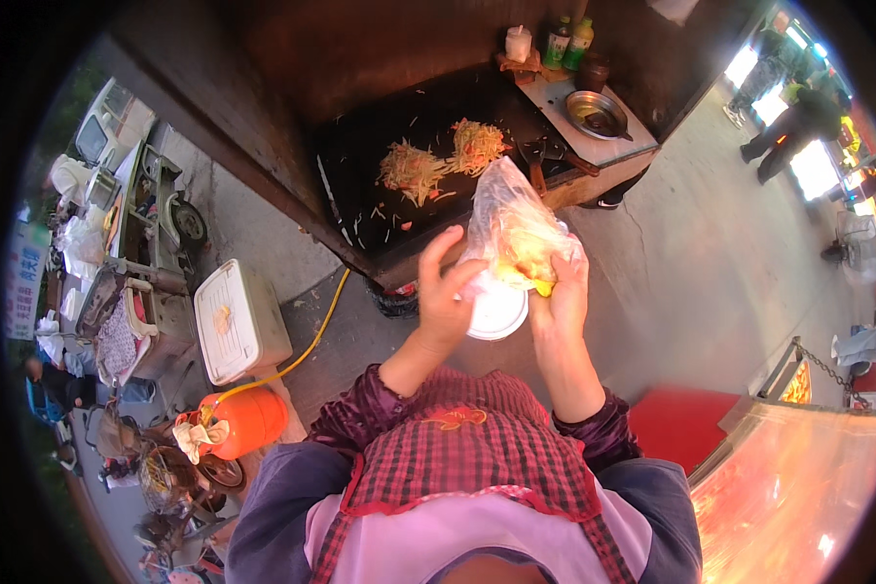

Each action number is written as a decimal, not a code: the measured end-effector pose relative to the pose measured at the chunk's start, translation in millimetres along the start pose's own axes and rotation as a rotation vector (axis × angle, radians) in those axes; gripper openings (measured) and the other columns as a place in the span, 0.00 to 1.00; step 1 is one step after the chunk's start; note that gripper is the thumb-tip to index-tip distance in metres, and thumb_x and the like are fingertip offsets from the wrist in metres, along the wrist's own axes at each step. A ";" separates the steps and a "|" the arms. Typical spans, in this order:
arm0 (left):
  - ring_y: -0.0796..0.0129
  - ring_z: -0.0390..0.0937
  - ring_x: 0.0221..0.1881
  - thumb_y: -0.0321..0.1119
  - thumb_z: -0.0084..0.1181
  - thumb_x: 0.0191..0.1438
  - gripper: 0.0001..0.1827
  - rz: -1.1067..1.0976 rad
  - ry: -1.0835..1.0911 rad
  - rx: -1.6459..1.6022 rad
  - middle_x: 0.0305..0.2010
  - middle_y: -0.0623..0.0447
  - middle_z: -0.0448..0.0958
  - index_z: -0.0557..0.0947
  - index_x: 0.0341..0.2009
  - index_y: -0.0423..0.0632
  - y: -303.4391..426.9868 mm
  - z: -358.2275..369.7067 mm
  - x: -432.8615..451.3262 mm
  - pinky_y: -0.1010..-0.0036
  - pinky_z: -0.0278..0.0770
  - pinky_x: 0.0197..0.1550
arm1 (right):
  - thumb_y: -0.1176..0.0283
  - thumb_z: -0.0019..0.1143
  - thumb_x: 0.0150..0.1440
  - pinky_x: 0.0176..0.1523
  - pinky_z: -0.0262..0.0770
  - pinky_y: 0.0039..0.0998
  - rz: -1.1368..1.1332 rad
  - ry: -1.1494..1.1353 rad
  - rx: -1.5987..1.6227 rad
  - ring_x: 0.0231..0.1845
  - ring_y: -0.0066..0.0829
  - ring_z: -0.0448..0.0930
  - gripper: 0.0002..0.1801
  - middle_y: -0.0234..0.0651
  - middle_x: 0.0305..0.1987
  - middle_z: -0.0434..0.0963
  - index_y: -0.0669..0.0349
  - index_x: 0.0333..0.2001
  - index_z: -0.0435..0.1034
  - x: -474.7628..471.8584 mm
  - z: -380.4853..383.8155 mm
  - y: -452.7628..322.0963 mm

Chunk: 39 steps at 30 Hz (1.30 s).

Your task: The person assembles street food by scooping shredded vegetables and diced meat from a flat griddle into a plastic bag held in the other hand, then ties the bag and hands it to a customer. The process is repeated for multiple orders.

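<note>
A clear plastic bag (498,201) with yellowish food inside is in front of my chest. My right hand (566,288) grips its right side, with the thumb pressed on the plastic. My left hand (442,292) is at the bag's left edge, its index finger raised; whether it pinches the plastic is unclear. Just below the bag, between my hands, shows a round white tub or lid (498,315), very bright. Beyond the bag, two heaps of shredded food, one on the left (411,171) and one on the right (478,146), lie on a black griddle (365,139).
Spatulas (534,164) rest at the griddle's right edge. A metal bowl (596,114) and bottles (557,44) stand behind. Left are a lidded plastic box (237,321), an orange gas cylinder (252,423) with a yellow hose (328,321), and a cart (142,204). People (796,124) stand at right.
</note>
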<state>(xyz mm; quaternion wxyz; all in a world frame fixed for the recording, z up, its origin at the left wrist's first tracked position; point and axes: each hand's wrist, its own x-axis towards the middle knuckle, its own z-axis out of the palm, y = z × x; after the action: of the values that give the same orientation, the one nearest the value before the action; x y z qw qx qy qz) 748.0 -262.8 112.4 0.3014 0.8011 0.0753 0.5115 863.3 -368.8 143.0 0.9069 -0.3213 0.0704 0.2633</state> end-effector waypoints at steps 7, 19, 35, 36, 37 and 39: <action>0.69 0.74 0.32 0.30 0.52 0.64 0.06 -0.868 0.160 -0.741 0.33 0.56 0.74 0.76 0.36 0.40 -70.4 4.0 46.8 0.74 0.74 0.36 | 0.84 0.39 0.63 0.62 0.74 0.44 -0.026 -0.104 -0.097 0.60 0.40 0.72 0.24 0.44 0.60 0.67 0.56 0.62 0.57 54.6 13.5 -2.4; 0.80 0.57 0.09 0.63 0.38 0.65 0.31 -1.425 -0.041 -1.103 0.19 0.55 0.71 0.73 0.29 0.46 -110.3 -3.1 144.4 0.83 0.52 0.09 | 0.79 0.42 0.67 0.59 0.76 0.43 0.082 -0.028 -0.085 0.58 0.38 0.73 0.18 0.41 0.58 0.69 0.55 0.60 0.58 130.9 73.6 9.8; 0.44 0.64 0.66 0.77 0.50 0.47 0.55 -1.031 0.095 -1.544 0.68 0.39 0.62 0.63 0.65 0.45 -137.3 97.8 146.8 0.50 0.67 0.65 | 0.72 0.51 0.63 0.48 0.80 0.34 0.501 -0.550 -0.534 0.48 0.30 0.78 0.20 0.40 0.52 0.73 0.65 0.58 0.61 209.4 79.4 -45.6; 0.45 0.65 0.66 0.75 0.50 0.49 0.52 -1.040 0.108 -1.631 0.68 0.40 0.62 0.63 0.65 0.45 -135.2 101.5 146.9 0.51 0.68 0.65 | 0.71 0.52 0.63 0.44 0.80 0.30 0.493 -0.589 -0.611 0.43 0.27 0.78 0.18 0.38 0.48 0.74 0.65 0.55 0.63 216.0 76.0 -48.9; 0.45 0.65 0.65 0.73 0.49 0.51 0.50 -1.047 0.119 -1.719 0.68 0.40 0.63 0.64 0.65 0.44 -133.0 105.1 147.3 0.52 0.68 0.64 | 0.70 0.53 0.63 0.40 0.80 0.27 0.483 -0.627 -0.686 0.39 0.24 0.78 0.16 0.36 0.44 0.76 0.65 0.53 0.65 223.0 73.2 -52.3; 0.47 0.66 0.64 0.68 0.48 0.55 0.45 -1.079 0.194 -1.818 0.67 0.40 0.64 0.64 0.64 0.44 -129.8 117.4 147.6 0.53 0.69 0.64 | 0.67 0.54 0.64 0.33 0.72 0.22 0.298 -0.721 -0.962 0.31 0.17 0.74 0.12 0.29 0.35 0.75 0.64 0.45 0.67 238.9 68.1 -60.5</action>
<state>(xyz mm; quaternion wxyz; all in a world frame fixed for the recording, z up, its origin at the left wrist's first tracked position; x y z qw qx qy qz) 942.6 -142.4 119.4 0.9669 0.0912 0.0339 0.2359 1095.5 -263.0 158.3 0.5808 -0.5716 -0.3229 0.4813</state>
